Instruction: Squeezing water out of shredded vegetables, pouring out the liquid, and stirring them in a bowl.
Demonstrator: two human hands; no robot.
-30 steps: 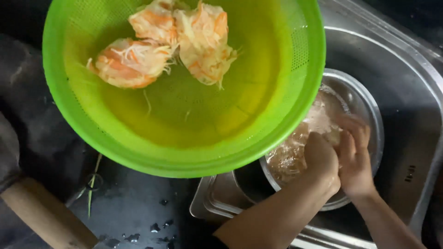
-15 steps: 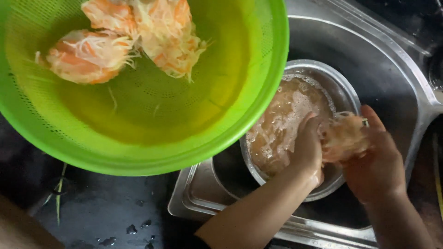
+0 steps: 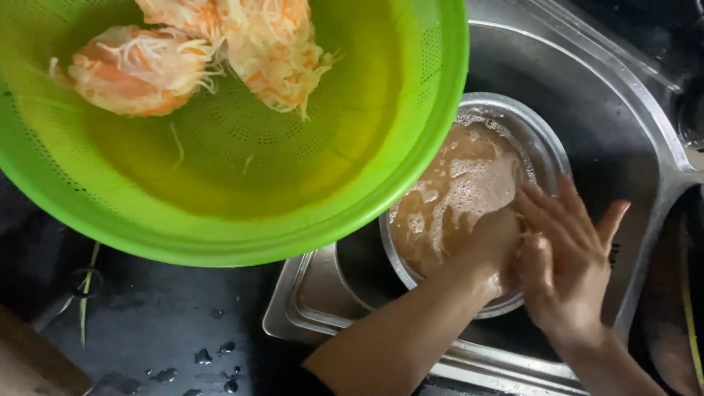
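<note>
Head view, hands: The left hand [image 3: 493, 246] and right hand [image 3: 561, 260] are pressed together over the near right part of a steel bowl [image 3: 546, 143]. The right hand's fingers [image 3: 554, 213] lie stretched out flat over the left hand; whether anything is held between the two palms cannot be told.

Head view, bowl: The steel bowl stands inside a steel sink [image 3: 623, 95] and holds cloudy, brownish, foamy liquid [image 3: 458, 198]. The left hand dips toward that liquid at the bowl's near side.

Head view, colander: A bright green plastic colander [image 3: 308, 191] fills the frame left of the bowl, its rim overlapping the bowl's left edge. Three squeezed clumps of shredded orange-and-white vegetable [image 3: 220, 51] sit at its far side, well apart from the bowl.

Head view, surroundings: A dark, wet table [image 3: 161, 330] lies left of the sink, below the colander, dotted with water drops [image 3: 220, 356]. A stray green strand [image 3: 86, 297] rests on it, and a wooden piece [image 3: 37, 367] shows at the lower left corner.
</note>
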